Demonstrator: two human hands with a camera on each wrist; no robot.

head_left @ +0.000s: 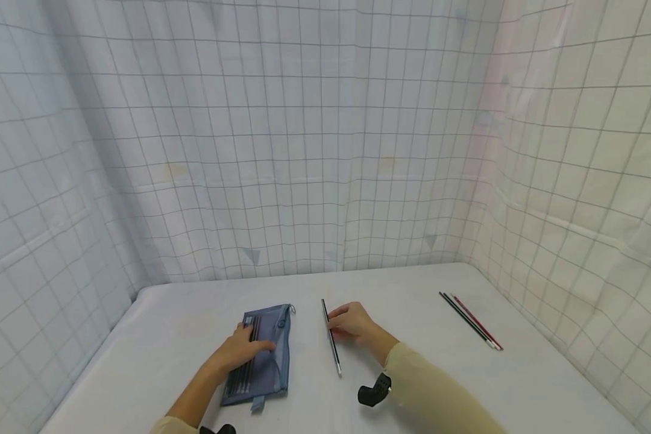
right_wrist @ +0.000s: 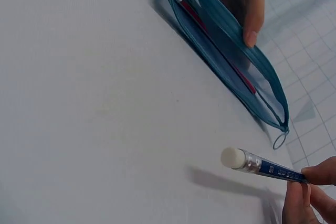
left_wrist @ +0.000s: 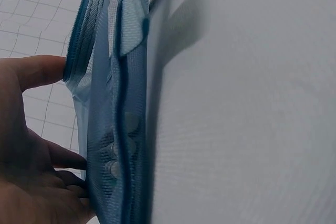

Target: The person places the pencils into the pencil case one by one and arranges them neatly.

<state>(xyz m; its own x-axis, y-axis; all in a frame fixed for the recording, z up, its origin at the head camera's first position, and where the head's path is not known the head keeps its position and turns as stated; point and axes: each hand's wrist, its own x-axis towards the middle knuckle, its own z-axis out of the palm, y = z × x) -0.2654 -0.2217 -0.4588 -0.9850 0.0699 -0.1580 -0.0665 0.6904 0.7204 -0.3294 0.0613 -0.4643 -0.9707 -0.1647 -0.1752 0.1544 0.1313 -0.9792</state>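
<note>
Pencil (head_left: 333, 345) is tilting in the right hand's (head_left: 349, 322) narrow pinch in the head view, just beside the blue pouch (head_left: 264, 367). The left hand (head_left: 241, 351) is resting on that pouch, thumb and fingers spread wide. More pencils (head_left: 468, 320) (red and dark) are lying well apart. In the left wrist view, the thumb (left_wrist: 44, 72) is touching the pouch's zipped edge. In the right wrist view, the pouch's mouth is gaping, and the pencil's white eraser (right_wrist: 232, 158) is jutting from the pinching fingertips.

I see a plain pale-yellow right sleeve (head_left: 436, 386) with a chunky black gadget (head_left: 374, 392) beside it, and a matching left sleeve (head_left: 170, 426) with black gear (head_left: 226, 429) partly cut off
</note>
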